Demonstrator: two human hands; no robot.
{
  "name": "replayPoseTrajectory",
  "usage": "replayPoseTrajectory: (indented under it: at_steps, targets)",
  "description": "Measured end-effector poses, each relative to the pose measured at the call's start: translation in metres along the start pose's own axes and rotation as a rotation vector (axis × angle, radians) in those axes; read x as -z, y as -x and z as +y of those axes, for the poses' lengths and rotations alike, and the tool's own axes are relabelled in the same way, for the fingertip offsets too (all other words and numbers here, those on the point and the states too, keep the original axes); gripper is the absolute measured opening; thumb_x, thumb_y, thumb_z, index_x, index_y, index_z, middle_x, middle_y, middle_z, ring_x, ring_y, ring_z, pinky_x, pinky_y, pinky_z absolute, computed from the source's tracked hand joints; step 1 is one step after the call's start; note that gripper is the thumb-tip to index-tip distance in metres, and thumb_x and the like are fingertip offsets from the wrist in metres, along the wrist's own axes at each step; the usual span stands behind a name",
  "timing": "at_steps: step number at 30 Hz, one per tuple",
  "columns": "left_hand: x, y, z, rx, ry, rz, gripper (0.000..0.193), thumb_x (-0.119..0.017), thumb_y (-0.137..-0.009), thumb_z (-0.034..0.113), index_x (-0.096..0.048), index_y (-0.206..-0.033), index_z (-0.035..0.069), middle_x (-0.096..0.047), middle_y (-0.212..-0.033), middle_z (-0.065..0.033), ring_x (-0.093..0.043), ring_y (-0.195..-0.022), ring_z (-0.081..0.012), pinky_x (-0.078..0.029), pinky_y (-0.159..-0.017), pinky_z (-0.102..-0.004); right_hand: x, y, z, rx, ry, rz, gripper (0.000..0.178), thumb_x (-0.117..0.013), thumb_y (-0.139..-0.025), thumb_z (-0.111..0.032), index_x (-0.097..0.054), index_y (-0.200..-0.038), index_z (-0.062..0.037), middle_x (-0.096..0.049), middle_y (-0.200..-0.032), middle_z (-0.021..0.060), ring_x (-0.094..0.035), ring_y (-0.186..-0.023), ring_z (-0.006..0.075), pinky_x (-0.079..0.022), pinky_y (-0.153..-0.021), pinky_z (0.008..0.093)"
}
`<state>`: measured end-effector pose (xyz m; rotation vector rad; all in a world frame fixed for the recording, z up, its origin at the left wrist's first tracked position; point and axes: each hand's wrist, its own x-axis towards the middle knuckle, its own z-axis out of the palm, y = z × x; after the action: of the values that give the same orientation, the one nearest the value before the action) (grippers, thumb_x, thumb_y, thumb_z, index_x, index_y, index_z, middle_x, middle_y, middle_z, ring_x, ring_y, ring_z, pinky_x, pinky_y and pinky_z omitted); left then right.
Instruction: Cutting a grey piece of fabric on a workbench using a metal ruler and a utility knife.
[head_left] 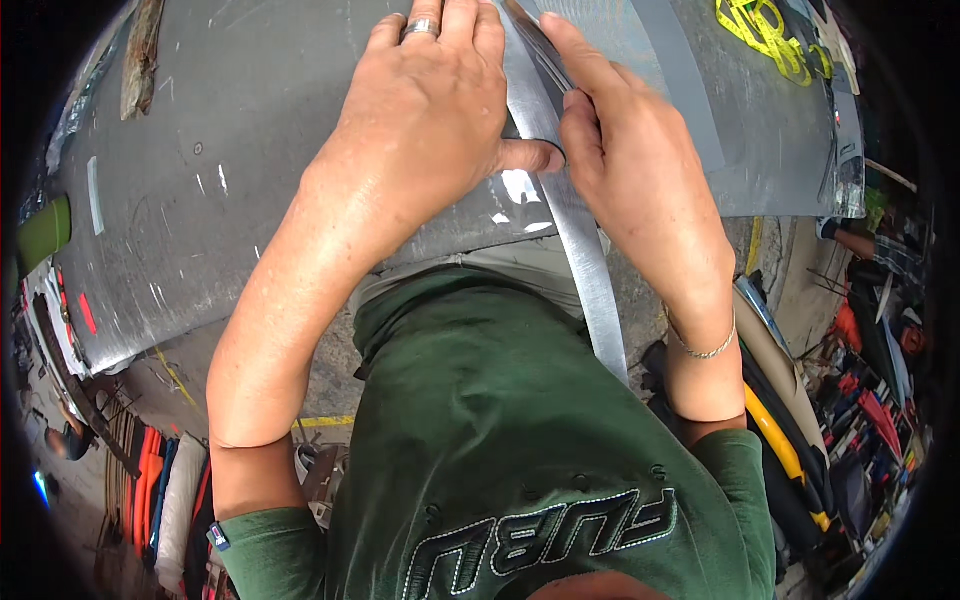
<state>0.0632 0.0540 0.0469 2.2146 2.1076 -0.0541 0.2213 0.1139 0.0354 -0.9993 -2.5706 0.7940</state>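
Observation:
My left hand (430, 90) lies flat on the table, fingers stretched forward, a ring on one finger. Its thumb rests across a long metal straightedge (585, 265), which runs past the near table edge towards my shirt. Just right of it, my right hand (635, 140) is closed round a slim, dark grey, knife-like metal tool (543, 50) lying along the straightedge. The tool's tip is cut off by the upper edge of the view. Under my right hand a grey mesh-like sheet (685, 70) is spread. Glossy clear plastic (515, 190) shows beside the straightedge.
The scuffed grey table (200, 220) carries a weathered wood piece (143, 60) far left and a tangled yellow tape measure (762, 40) far right. Rolls of material (180, 500) stand low left; more rolls (775, 430) stand right. Another person's arm (855, 243) shows far right.

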Motion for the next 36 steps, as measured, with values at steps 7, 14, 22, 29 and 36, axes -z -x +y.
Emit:
replayPoseTrajectory:
  at_steps: [7, 14, 22, 29, 36]
  targets:
    - [-0.014, -0.001, -0.004, -0.023, -0.035, -0.052, 0.104, -0.07, -0.083, 0.065, -0.049, -0.133, -0.023, -0.056, -0.135, -0.0339, -0.05, -0.134, -0.0402, -0.041, -0.112, -0.0431, 0.009, 0.019, -0.013, -0.184, -0.028, -0.07, 0.052, -0.058, -0.097, 0.0, -0.056, -0.147, -0.0105, -0.066, -0.097, 0.0226, -0.063, -0.08, 0.0383, -0.051, -0.078, 0.044]
    - [-0.05, 0.003, -0.017, -0.169, 0.156, 0.359, 0.105, -0.069, -0.083, 0.068, -0.051, -0.132, -0.023, -0.058, -0.134, -0.0317, -0.052, -0.132, -0.0379, -0.043, -0.111, -0.0412, 0.009, 0.052, 0.0, -0.117, -0.036, -0.027, 0.053, -0.057, -0.097, 0.002, -0.055, -0.149, -0.0112, -0.067, -0.102, 0.0226, -0.065, -0.082, 0.0362, -0.053, -0.081, 0.0406]
    - [-0.041, 0.006, -0.01, -0.079, -0.079, 0.235, 0.102, -0.074, -0.08, 0.065, -0.053, -0.129, -0.022, -0.059, -0.132, -0.0297, -0.052, -0.132, -0.0365, -0.044, -0.11, -0.0401, 0.023, 0.082, -0.007, -0.254, -0.077, -0.114, 0.059, -0.057, -0.096, 0.007, -0.054, -0.151, -0.0134, -0.067, -0.103, 0.019, -0.055, -0.071, 0.0248, -0.052, -0.077, 0.033]
    - [-0.017, 0.005, 0.0, -0.076, -0.015, 0.223, 0.101, -0.078, -0.078, 0.061, -0.052, -0.13, -0.021, -0.057, -0.133, -0.0293, -0.052, -0.131, -0.0371, -0.044, -0.11, -0.0407, 0.03, 0.098, -0.006, -0.301, -0.097, -0.184, 0.068, -0.058, -0.092, 0.006, -0.045, -0.156, -0.0128, -0.062, -0.097, 0.0194, -0.065, -0.082, 0.0414, -0.054, -0.075, 0.049]
    - [-0.009, 0.001, 0.005, -0.016, -0.028, 0.09, 0.102, -0.078, -0.077, 0.061, -0.05, -0.131, -0.021, -0.056, -0.132, -0.0287, -0.051, -0.132, -0.0375, -0.044, -0.111, -0.0413, 0.028, 0.104, -0.002, -0.263, -0.121, -0.138, 0.067, -0.059, -0.092, 0.006, -0.047, -0.155, -0.014, -0.062, -0.096, 0.0187, -0.065, -0.081, 0.041, -0.053, -0.075, 0.0484]
